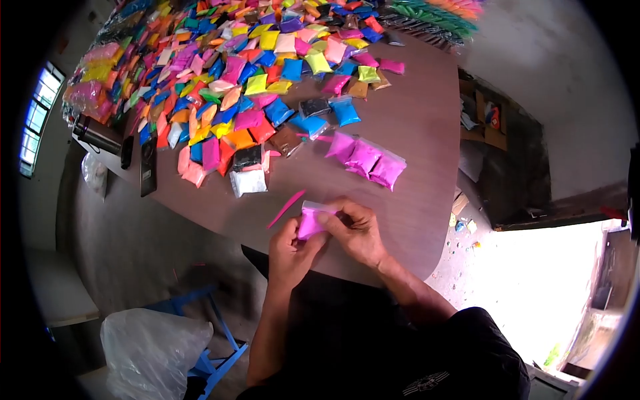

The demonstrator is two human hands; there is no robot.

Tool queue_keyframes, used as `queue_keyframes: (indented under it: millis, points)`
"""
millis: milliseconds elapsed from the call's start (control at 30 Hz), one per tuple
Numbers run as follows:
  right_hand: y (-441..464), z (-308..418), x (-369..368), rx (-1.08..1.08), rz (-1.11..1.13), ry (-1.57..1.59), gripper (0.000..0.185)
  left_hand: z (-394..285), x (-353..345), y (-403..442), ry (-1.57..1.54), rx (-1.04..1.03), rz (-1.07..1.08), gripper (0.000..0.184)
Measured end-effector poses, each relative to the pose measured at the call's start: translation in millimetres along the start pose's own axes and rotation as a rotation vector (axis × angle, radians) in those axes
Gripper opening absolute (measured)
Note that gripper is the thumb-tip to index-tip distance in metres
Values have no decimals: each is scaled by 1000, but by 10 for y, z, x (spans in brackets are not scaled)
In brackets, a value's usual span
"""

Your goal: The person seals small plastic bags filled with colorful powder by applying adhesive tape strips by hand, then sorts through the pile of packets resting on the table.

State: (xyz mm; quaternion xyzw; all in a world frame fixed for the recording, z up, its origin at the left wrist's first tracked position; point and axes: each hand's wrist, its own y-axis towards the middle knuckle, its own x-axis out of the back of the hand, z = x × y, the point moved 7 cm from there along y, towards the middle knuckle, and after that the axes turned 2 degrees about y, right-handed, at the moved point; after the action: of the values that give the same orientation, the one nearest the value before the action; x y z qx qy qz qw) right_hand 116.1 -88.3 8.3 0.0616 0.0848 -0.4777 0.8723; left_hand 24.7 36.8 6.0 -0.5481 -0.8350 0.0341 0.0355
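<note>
Near the table's front edge, a small clear packet of pink clay-like material (309,223) is held up between my two hands. My left hand (291,249) pinches its lower left side. My right hand (355,230) grips its right side, with the thumb pressed on the front. Just left of the packet lies a thin pink plastic tool (287,209). Farther back to the right, several purple-pink packets (365,159) lie side by side, with part of another pink tool showing at their left. What the packets contain exactly, I cannot tell.
A large pile of multicoloured packets (253,83) covers the table's (427,120) back and left. A dark phone-like object (148,167) and a metal flask (99,133) sit at the left edge. Below left are a blue stool frame (223,323) and a clear plastic bag (153,353).
</note>
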Motion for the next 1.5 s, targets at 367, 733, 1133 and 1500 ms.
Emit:
queue_keyframes:
  millis: [367, 733, 1133, 1500]
  points:
    - [10, -40, -12, 85, 21, 37, 7, -88, 105, 1, 172, -160, -106, 16]
    - [-16, -65, -49, 106, 122, -66, 16, -100, 53, 11, -3, -125, -129, 18]
    - [-66, 117, -17, 203, 49, -291, 19, 126, 183, 123, -87, -138, -153, 14]
    - [-65, 132, -41, 205, 59, -258, 19, 177, 226, 118, -173, -118, -209, 19]
